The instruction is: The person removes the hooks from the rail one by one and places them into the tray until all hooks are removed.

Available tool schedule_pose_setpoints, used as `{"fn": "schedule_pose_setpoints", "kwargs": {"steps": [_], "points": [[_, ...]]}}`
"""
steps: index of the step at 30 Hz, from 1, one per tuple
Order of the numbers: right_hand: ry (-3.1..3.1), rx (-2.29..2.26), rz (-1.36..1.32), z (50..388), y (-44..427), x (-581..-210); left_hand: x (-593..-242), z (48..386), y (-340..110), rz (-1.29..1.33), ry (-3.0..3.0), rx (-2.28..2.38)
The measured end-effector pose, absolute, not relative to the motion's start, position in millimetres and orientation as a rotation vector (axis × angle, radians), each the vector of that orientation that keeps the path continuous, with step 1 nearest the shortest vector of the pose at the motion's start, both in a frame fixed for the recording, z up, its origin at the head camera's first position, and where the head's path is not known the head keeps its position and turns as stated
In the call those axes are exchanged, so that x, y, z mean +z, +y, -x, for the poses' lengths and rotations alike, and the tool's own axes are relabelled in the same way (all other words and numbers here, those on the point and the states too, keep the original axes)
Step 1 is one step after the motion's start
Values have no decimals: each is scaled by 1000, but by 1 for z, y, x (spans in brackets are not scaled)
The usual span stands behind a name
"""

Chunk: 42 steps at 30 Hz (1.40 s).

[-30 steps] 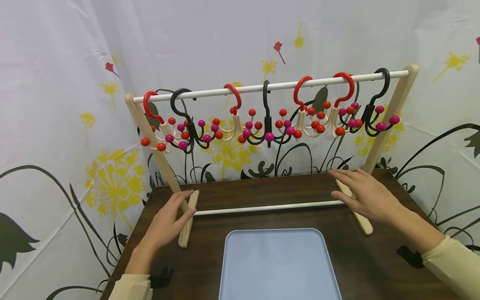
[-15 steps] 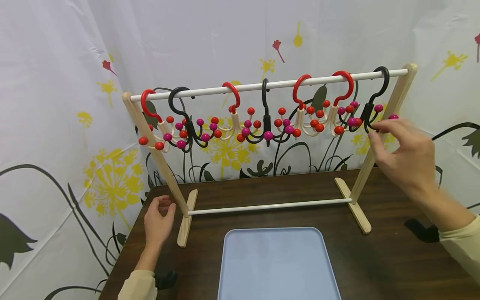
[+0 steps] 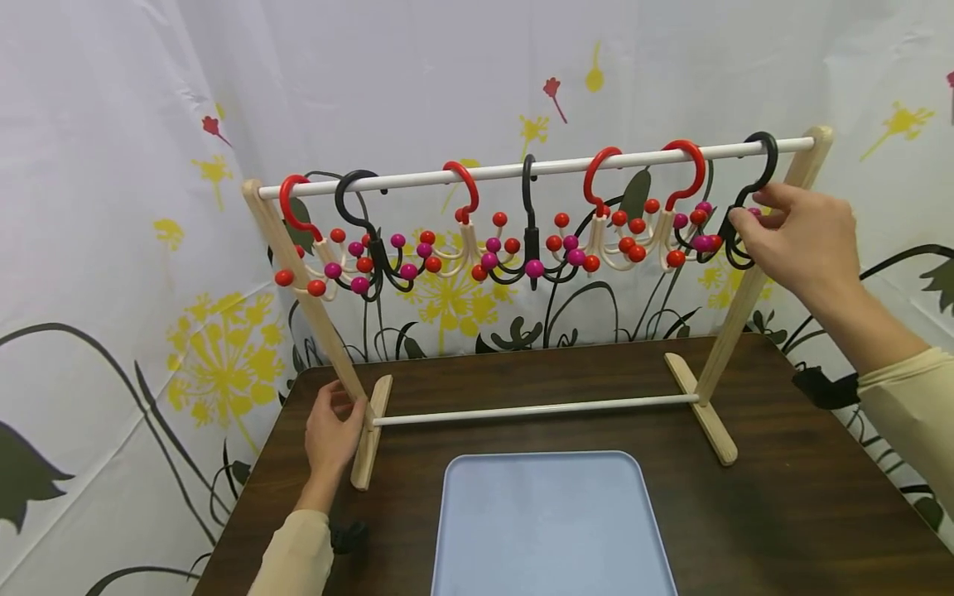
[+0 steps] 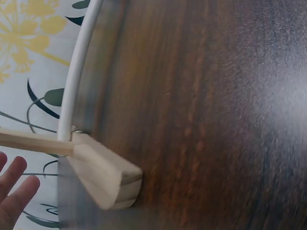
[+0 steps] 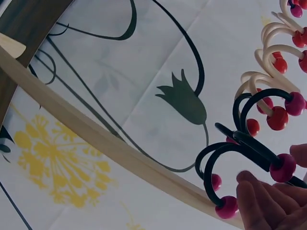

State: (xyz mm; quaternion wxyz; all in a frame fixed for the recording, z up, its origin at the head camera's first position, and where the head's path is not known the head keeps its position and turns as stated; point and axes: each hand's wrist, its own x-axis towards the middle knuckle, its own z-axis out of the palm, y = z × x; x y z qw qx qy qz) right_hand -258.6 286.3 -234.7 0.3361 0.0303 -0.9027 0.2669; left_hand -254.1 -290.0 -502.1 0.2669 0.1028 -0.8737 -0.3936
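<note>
A white rail point(image 3: 566, 170) on a wooden rack carries several hook hangers, some black and some red with cream arms, all tipped with coloured balls. At the right end, my right hand point(image 3: 808, 240) pinches the stem of a black hook hanger point(image 3: 763, 161) between thumb and fingers. That hanger's hook still sits over the rail. In the right wrist view its curved black arms point(image 5: 208, 165) end in magenta balls beside my fingertips. My left hand point(image 3: 333, 430) is low beside the rack's left post point(image 3: 316, 319), fingers loosely bent and holding nothing.
A light blue tray point(image 3: 551, 521) lies on the dark wooden table point(image 3: 790, 497) in front of the rack. A white lower bar point(image 3: 537, 411) joins the rack's two wooden feet point(image 3: 704, 414). Behind hangs a flower-patterned curtain point(image 3: 112, 165).
My right hand has risen from near the right foot, past the hanger's lower arms, to its stem. My left hand drew back from the left post, then came close to it again.
</note>
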Motion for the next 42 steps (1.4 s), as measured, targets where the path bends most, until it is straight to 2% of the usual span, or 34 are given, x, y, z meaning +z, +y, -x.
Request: {"fn": "schedule_pose_setpoints", "kwargs": {"steps": [16, 42], "points": [[-2556, 668, 22, 273, 287, -237, -512, 264, -289, -258, -2330, -797], [-2479, 773, 30, 257, 286, -212, -510, 266, -281, -315, -2329, -775]]}}
